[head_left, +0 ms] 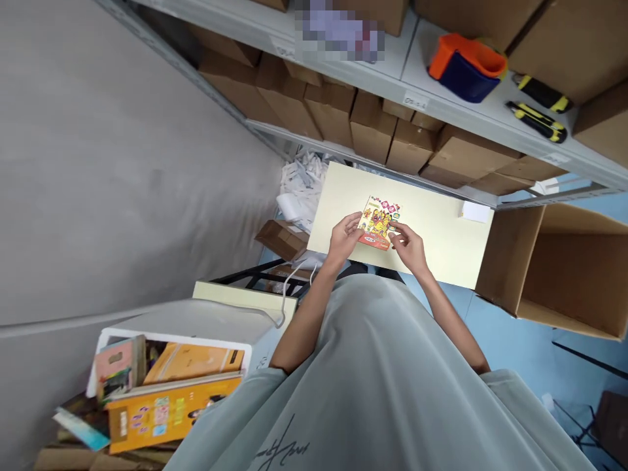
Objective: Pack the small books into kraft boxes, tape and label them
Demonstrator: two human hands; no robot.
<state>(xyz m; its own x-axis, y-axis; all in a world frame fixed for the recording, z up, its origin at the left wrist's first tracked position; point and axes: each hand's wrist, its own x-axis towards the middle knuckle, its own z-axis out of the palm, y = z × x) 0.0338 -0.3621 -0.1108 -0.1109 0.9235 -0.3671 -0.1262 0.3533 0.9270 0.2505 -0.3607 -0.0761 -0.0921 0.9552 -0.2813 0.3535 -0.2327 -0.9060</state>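
A small picture book (377, 224) with a bright red, yellow and white cover is held above the pale yellow table (436, 252). My left hand (345, 237) grips its left edge, thumb on the cover and fingers curled at the side. On the opposite side, my right hand (408, 246) pinches the right edge, with thumb and fingertips on the cover. The book's underside is hidden from me.
A white box (475, 211) lies at the table's right end, near a large open cardboard box (527, 261). Ahead, shelves hold cartons, an orange-and-blue tape dispenser (468, 69) and yellow-black cutters (537, 122). Lower left, a white bin (176, 320) holds books; paper scraps (301, 183) lie behind.
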